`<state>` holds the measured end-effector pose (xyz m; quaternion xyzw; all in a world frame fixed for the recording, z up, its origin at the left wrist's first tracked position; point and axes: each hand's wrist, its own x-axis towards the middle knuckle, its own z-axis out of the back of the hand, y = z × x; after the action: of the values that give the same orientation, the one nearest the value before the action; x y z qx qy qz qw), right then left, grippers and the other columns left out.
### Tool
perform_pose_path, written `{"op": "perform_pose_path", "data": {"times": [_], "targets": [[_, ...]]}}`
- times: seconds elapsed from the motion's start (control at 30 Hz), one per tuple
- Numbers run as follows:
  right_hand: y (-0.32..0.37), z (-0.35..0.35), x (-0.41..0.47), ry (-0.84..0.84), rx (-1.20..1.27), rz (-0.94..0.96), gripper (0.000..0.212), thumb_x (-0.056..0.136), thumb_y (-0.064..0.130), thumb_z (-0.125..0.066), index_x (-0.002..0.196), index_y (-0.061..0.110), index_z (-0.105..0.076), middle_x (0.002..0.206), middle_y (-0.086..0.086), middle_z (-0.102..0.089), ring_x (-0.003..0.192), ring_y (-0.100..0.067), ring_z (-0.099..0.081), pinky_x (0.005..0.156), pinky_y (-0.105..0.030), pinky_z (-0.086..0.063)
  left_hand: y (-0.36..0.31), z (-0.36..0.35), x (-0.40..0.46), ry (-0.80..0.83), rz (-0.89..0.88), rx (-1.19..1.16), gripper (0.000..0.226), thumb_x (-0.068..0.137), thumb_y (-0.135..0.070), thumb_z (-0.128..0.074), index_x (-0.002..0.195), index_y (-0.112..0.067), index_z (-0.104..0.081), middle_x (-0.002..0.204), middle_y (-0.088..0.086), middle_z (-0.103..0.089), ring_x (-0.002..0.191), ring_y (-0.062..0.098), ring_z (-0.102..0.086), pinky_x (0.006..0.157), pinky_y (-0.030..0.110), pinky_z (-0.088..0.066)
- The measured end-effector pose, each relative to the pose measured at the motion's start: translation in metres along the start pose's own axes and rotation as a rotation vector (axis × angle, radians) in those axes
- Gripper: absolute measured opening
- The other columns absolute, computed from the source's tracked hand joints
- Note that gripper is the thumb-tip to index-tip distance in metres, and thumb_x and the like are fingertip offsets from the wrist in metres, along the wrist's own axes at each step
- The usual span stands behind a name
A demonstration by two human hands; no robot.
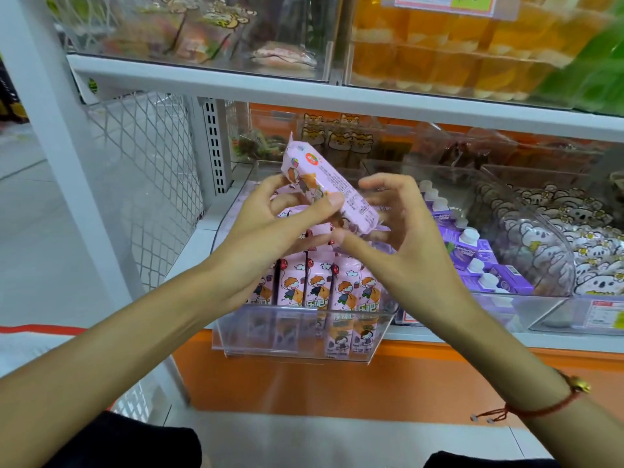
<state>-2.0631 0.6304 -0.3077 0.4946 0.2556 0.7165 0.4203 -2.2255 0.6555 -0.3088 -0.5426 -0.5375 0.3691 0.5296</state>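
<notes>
A slim pink pack (pixel 324 184) printed with a cartoon child is held up in the air just above the middle of the view, tilted so its top end points toward 11 o'clock and its lower end toward 4 o'clock. The left hand (pixel 270 224) grips it from the 8 o'clock side, thumb pressed across the printed face and fingers curled round behind. The right hand (pixel 405 238) comes in from 4 o'clock with its fingers bent in a loose cup about the pack's lower end, thumb below and fingertips above. I cannot tell whether it actually pinches the pack or only hovers close. A red cord bracelet (pixel 557 403) sits on the right wrist at 4 o'clock. Directly under the hands, at 6 o'clock from the held pack, a clear bin (pixel 297 329) stands at the front edge of the shelf (pixel 202 231), filled with more pink packs (pixel 317 285) standing upright in rows. At 3 o'clock from that bin are purple cartons (pixel 472 251) with white caps, and farther toward 3 o'clock lie koala-print packets (pixel 574 251) in another clear bin. At 12 o'clock, behind the held pack, are cat-face packets (pixel 337 136). Above them, at 1 o'clock on the upper shelf, are orange jelly cups (pixel 439 45). White wire mesh (pixel 145 163) closes the shelf's side at 9 o'clock.
</notes>
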Motion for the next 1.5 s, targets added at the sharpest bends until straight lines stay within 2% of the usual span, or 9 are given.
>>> {"op": "perform_pose_path", "data": {"times": [0.13, 0.27, 0.37, 0.47, 0.67, 0.87, 1.03, 1.2, 1.5], "targets": [[-0.003, 0.008, 0.006, -0.023, 0.135, -0.059, 0.024, 0.086, 0.011, -0.067, 0.108, 0.02, -0.061, 0.094, 0.015, -0.065, 0.077, 0.003, -0.063, 0.069, -0.011, -0.049, -0.003, 0.004, 0.002, -0.119, -0.02, 0.143, 0.09, 0.059, -0.043, -0.079, 0.138, -0.029, -0.038, 0.127, -0.016, -0.052, 0.107, 0.006, -0.064, 0.09, 0.027, -0.052], [-0.014, 0.018, 0.011, -0.033, 0.168, -0.15, 0.03, 0.086, 0.015, -0.066, 0.114, 0.025, -0.061, 0.114, -0.004, -0.064, 0.104, -0.011, -0.063, 0.087, -0.024, -0.051, -0.009, 0.008, 0.0, 0.016, -0.074, 0.252, 0.047, 0.083, -0.026, -0.069, 0.128, -0.028, -0.055, 0.121, -0.006, -0.065, 0.099, 0.005, -0.068, 0.08, 0.013, -0.052], [-0.02, 0.025, 0.015, -0.077, 0.255, -0.173, 0.036, 0.086, 0.014, -0.065, 0.12, 0.019, -0.056, 0.094, 0.008, -0.07, 0.092, -0.007, -0.066, 0.075, -0.016, -0.05, -0.01, 0.011, 0.0, 0.127, -0.149, 0.395, 0.04, 0.086, -0.022, -0.066, 0.125, -0.027, -0.058, 0.122, -0.011, -0.064, 0.108, -0.002, -0.062, 0.092, 0.012, -0.047], [-0.029, 0.028, 0.015, -0.146, 0.079, -0.178, 0.046, 0.085, 0.02, -0.068, 0.127, 0.021, -0.049, 0.097, 0.014, -0.066, 0.098, -0.007, -0.061, 0.079, -0.016, -0.049, -0.013, 0.014, 0.01, 0.082, -0.292, 0.527, 0.036, 0.087, -0.02, -0.067, 0.122, -0.024, -0.058, 0.113, -0.021, -0.061, 0.102, -0.014, -0.058, 0.082, 0.0, -0.041], [-0.041, 0.032, 0.012, -0.136, -0.4, -0.263, 0.053, 0.089, 0.026, -0.063, 0.134, 0.016, -0.039, 0.116, 0.005, -0.053, 0.099, -0.016, -0.056, 0.083, -0.034, -0.045, 0.001, 0.017, 0.071, -0.144, -0.349, 0.81, 0.041, 0.084, -0.019, -0.072, 0.121, -0.017, -0.054, 0.122, 0.001, -0.062, 0.108, 0.008, -0.056, 0.09, 0.019, -0.049], [-0.043, 0.031, 0.005, -0.066, -0.468, -0.258, 0.032, 0.093, 0.036, -0.054, 0.122, 0.022, -0.052, 0.1, 0.008, -0.06, 0.083, -0.002, -0.059, 0.075, -0.033, -0.049, -0.001, 0.01, 0.104, 0.122, -0.271, 1.193, 0.042, 0.079, -0.025, -0.076, 0.117, -0.016, -0.06, 0.127, 0.004, -0.061, 0.117, 0.02, -0.055, 0.099, 0.038, -0.046], [-0.044, 0.031, 0.001, -0.036, -0.483, -0.261, 0.037, 0.092, 0.042, -0.053, 0.125, 0.023, -0.055, 0.102, 0.007, -0.063, 0.087, -0.006, -0.061, 0.078, -0.039, -0.054, -0.026, 0.003, 0.129, 0.385, -0.241, 1.427, 0.046, 0.079, -0.034, -0.075, 0.121, -0.021, -0.06, 0.133, 0.003, -0.054, 0.118, 0.021, -0.051, 0.095, 0.031, -0.041], [-0.041, 0.031, -0.005, -0.009, -0.55, -0.222, 0.039, 0.092, 0.043, -0.052, 0.127, 0.028, -0.05, 0.109, 0.007, -0.06, 0.091, -0.012, -0.061, 0.081, -0.042, -0.052, 0.0, -0.011, 0.147, 0.322, -0.295, 1.342, 0.06, 0.083, -0.031, -0.073, 0.135, -0.015, -0.047, 0.131, 0.007, -0.054, 0.107, 0.023, -0.055, 0.085, 0.026, -0.041], [-0.038, 0.033, -0.008, 0.026, -0.66, -0.189, 0.036, 0.092, 0.046, -0.051, 0.126, 0.032, -0.046, 0.113, 0.003, -0.061, 0.091, -0.021, -0.062, 0.077, -0.043, -0.052, 0.033, 0.003, 0.143, 0.49, -0.174, 1.496, 0.028, 0.101, -0.037, -0.04, 0.096, -0.021, -0.062, 0.089, 0.002, -0.055, 0.076, 0.018, -0.048, 0.069, 0.031, -0.041]]}}
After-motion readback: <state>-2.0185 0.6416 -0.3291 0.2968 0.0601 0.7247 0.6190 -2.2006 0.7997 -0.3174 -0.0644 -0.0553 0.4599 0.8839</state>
